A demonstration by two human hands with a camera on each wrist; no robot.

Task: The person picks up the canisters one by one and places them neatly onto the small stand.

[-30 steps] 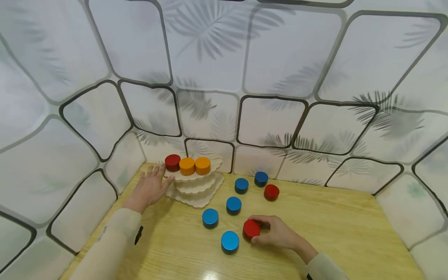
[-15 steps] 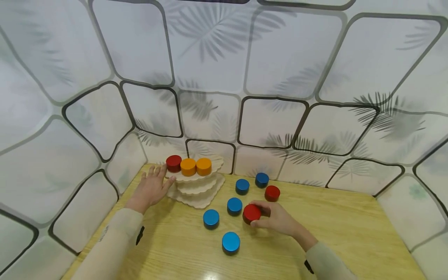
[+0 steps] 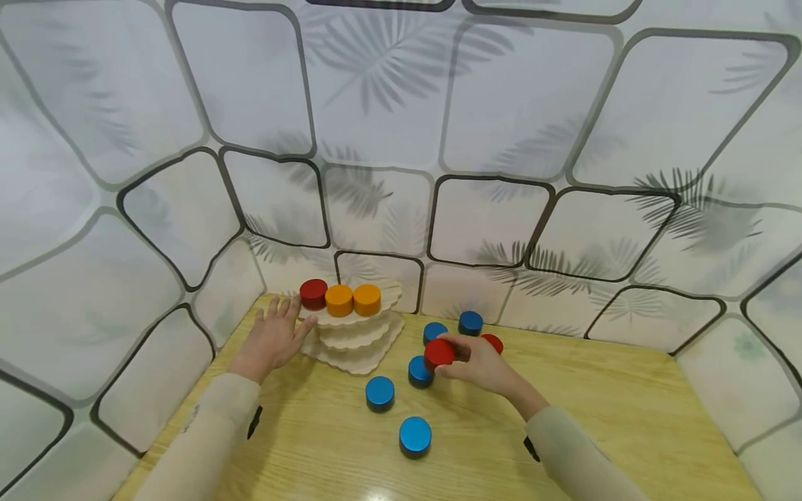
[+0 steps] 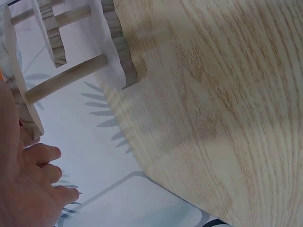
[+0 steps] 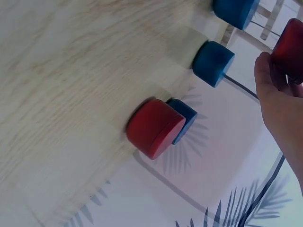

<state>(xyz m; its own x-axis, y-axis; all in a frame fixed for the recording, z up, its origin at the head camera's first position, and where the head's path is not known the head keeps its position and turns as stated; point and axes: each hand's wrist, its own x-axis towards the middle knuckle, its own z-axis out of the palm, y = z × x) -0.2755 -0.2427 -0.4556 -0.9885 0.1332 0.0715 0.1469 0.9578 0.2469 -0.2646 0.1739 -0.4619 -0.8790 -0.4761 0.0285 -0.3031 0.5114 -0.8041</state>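
Note:
In the head view my right hand (image 3: 479, 363) pinches a red cylinder (image 3: 439, 355) between thumb and fingers, raised off the table, as the right wrist view also shows. It hangs over a blue cylinder (image 3: 420, 372) and partly covers it. My left hand (image 3: 269, 337), fingers spread, rests at the left edge of a three-tier wooden stand (image 3: 354, 337) with scalloped shelves. On its top shelf stand another red cylinder (image 3: 313, 294) and two orange cylinders, one (image 3: 339, 300) beside the other (image 3: 367, 300). The left wrist view shows the fingers (image 4: 45, 153) by the shelf's edge.
Several blue cylinders stand on the wooden table (image 3: 564, 403), one near the front (image 3: 415, 437) and one at the back (image 3: 470, 323). A red cylinder (image 3: 493, 343) sits partly hidden behind my right hand. Patterned panels (image 3: 489, 219) wall the table's back and sides.
My right hand has carried the red cylinder up from the table, away from me and slightly left, to above a blue cylinder. My left hand has stayed by the stand.

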